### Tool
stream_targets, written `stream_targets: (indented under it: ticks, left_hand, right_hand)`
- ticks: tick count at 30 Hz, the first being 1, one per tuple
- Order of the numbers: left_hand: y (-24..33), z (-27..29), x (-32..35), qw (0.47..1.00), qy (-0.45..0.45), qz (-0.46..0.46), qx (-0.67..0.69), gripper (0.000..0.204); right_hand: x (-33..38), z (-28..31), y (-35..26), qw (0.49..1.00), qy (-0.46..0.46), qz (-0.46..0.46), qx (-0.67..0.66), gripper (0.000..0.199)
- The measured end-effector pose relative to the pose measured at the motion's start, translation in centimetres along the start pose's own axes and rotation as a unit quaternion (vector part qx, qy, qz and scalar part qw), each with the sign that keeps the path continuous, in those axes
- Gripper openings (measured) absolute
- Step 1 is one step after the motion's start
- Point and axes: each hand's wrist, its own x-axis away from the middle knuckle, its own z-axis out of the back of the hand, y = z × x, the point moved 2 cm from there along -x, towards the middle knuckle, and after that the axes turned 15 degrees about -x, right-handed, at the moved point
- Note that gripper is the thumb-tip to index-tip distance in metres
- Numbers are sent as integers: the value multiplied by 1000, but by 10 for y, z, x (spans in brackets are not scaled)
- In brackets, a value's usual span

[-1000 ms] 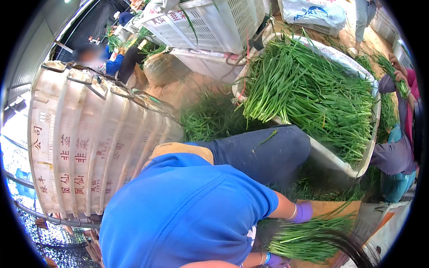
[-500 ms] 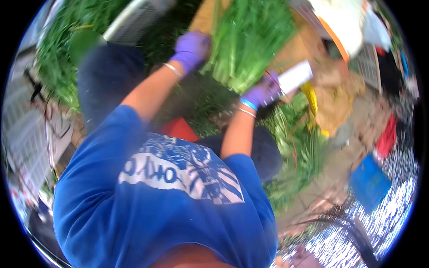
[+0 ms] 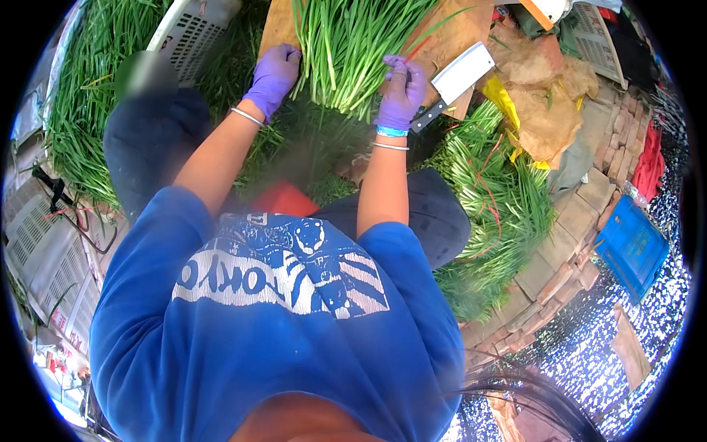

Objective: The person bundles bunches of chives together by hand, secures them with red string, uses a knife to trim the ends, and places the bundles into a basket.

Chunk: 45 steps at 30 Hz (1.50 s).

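A thick bundle of long green chives [image 3: 353,55] lies on a wooden board [image 3: 277,28], its pale stem ends toward me. At its left side is my left hand [image 3: 274,79], purple-gloved, with curled fingers; whatever they hold, if anything, is hidden. My right hand [image 3: 402,94], gloved too, is beside the bundle's right edge and pinches a thin red tie [image 3: 421,48]. Just right of that hand a cleaver [image 3: 464,71] rests on the board, its black handle [image 3: 428,116] pointing toward me past the board's edge.
More chives [image 3: 493,184] are heaped at my right, with red ties among them. Another pile [image 3: 96,103] lies at far left, near a white plastic crate [image 3: 193,33]. Brown paper [image 3: 545,118] and a yellow strip [image 3: 502,102] lie right of the board. A blue crate [image 3: 632,247] is farther right.
My right hand has let go of the cleaver, which now lies on the board, and has moved up and left. The view has shifted and my left hand appears farther left.
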Motion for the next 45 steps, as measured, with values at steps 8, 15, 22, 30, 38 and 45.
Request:
stream_targets:
  ticks: [8, 15, 22, 30, 38, 45]
  left_hand:
    - [29, 7, 0, 993, 62, -83, -50, 19]
    - [68, -6, 20, 954, 200, -156, -159, 10]
    - [37, -13, 17, 972, 126, -56, 192, 12]
    - [6, -24, -10, 827, -150, 75, 537, 18]
    - [13, -14, -5, 848, -161, 76, 499, 17]
    - [17, -31, -12, 894, -39, 44, 444, 16]
  right_hand:
    - [-13, -15, 3, 979, -118, -41, 159, 5]
    - [-10, -61, 8, 942, -201, 80, 257, 5]
    - [-14, -77, 9, 833, -250, 62, 490, 15]
    - [-18, -84, 18, 790, -268, 37, 550, 13]
    - [-25, -83, 7, 810, -266, 8, 523, 16]
    - [-22, -83, 11, 783, -272, 161, 536, 15]
